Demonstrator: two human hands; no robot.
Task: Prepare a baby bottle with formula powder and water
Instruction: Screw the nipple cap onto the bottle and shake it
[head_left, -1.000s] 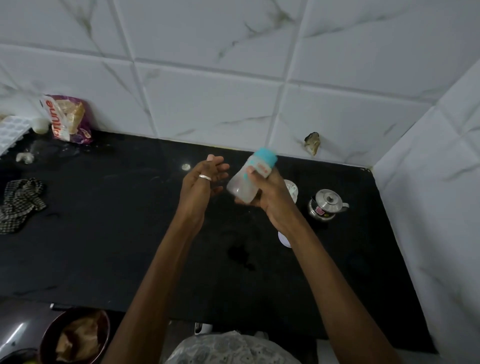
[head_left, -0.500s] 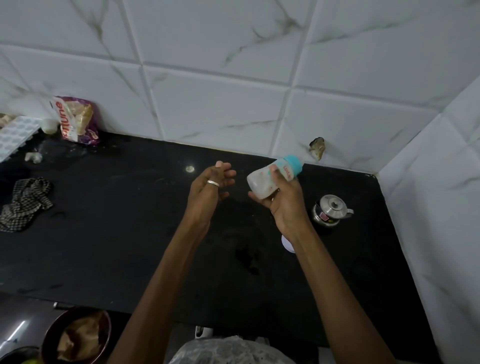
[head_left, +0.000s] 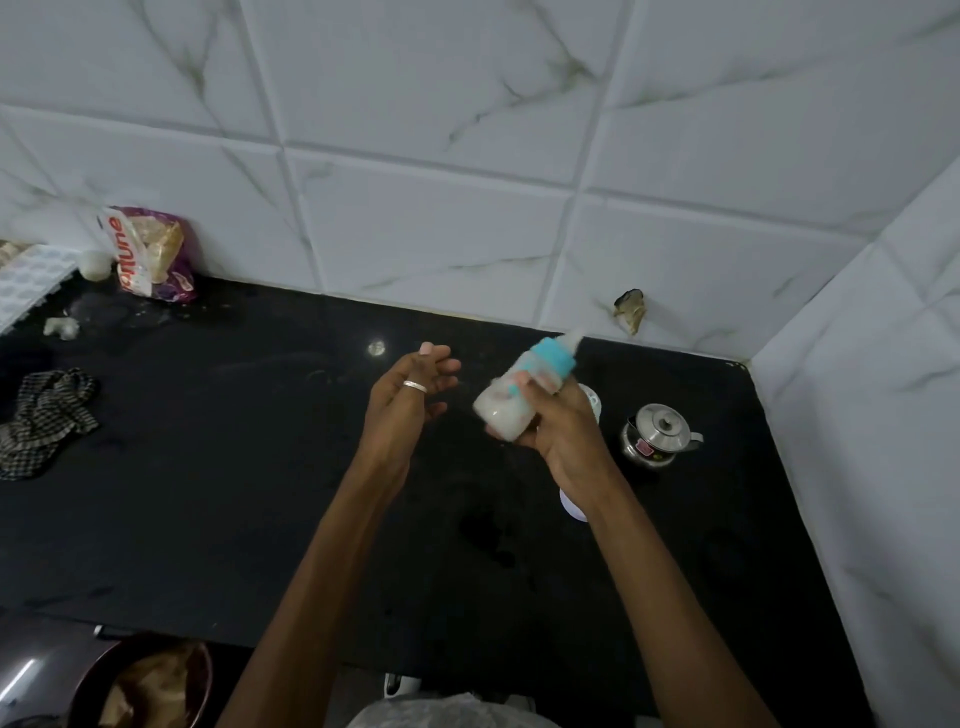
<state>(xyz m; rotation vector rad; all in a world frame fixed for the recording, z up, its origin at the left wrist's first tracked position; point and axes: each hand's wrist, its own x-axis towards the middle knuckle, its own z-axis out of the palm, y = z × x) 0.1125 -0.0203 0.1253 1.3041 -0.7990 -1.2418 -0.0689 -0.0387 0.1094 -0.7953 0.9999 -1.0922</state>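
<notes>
Bowl: A dark round bowl (head_left: 85, 675) with something crumpled and brownish inside sat at the lower left, nearer than the counter edge.
Clothing: A pale patterned fabric (head_left: 452, 714) showed at the bottom centre, between the two forearms.
Counter: A black polished stone countertop (head_left: 208, 519) ran from side to side beneath both arms.
Right hand: The right hand (head_left: 561, 431) was curled round the lower body of the bottle and held it up off the counter.
Bottle: The small clear plastic baby bottle with a teal collar (head_left: 522, 400) was tilted, its teat end pointing up and away to the right. It looked blurred, and milky white liquid filled its lower part.
Left hand: The left hand (head_left: 410, 395), a silver ring on one finger, held nothing. Its fingers were loose and spread, just beside the bottle without touching it.
Behind the hand: A white round object (head_left: 593, 408) lay on the counter, mostly hidden by the right hand.
Pot: A small lidded steel pot (head_left: 657, 434) stood near it, to the right.
Cloth: A crumpled dark checked cloth (head_left: 41, 421) lay well apart at the left edge.
Far left: A purple and white food packet (head_left: 150, 254) leaned on the wall, beside a small white ball (head_left: 95, 265) and a white moulded tray (head_left: 26, 283).
Wall: White marble-veined tiles (head_left: 441, 218) backed the counter, with a brownish chipped spot (head_left: 630, 310) low down.
</notes>
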